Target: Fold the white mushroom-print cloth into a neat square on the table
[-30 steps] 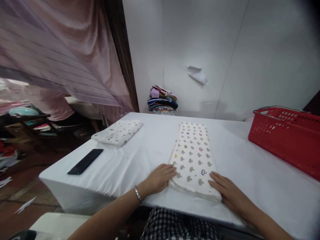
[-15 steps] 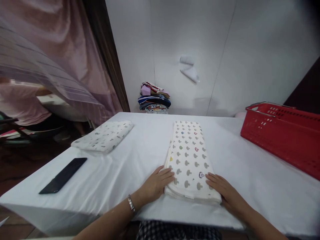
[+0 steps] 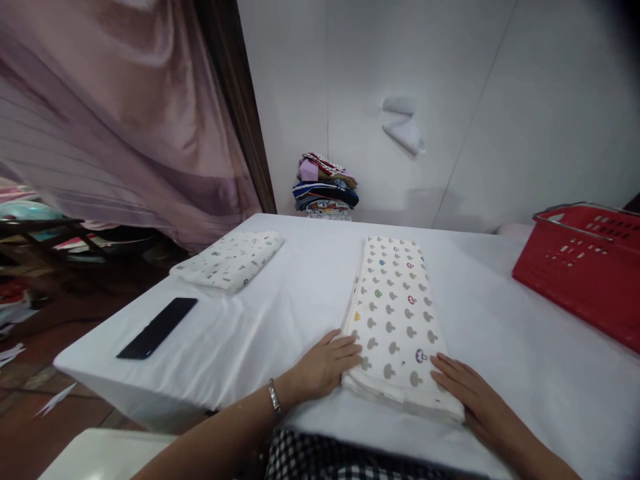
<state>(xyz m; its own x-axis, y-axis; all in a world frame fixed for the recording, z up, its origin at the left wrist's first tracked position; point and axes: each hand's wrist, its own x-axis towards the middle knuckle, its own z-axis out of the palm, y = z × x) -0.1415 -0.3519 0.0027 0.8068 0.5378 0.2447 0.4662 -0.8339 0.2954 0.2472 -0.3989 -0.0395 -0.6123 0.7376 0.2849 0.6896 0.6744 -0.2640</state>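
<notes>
A folded white cloth printed with grey and coloured mushrooms lies lengthwise on the white table in front of me. My left hand rests flat at the cloth's near left corner, fingers stretched out and touching its edge. My right hand lies flat at the near right corner, fingers out against the cloth. A silver bracelet sits on my left wrist. Neither hand holds anything.
A second folded patterned cloth lies at the table's far left, with a black phone nearer the left edge. A red basket stands at the right. Stacked folded clothes sit against the white wall. A pink curtain hangs at left.
Both hands stay at the near corners of the mushroom cloth. The view has swung about a little; nothing on the table has moved.
</notes>
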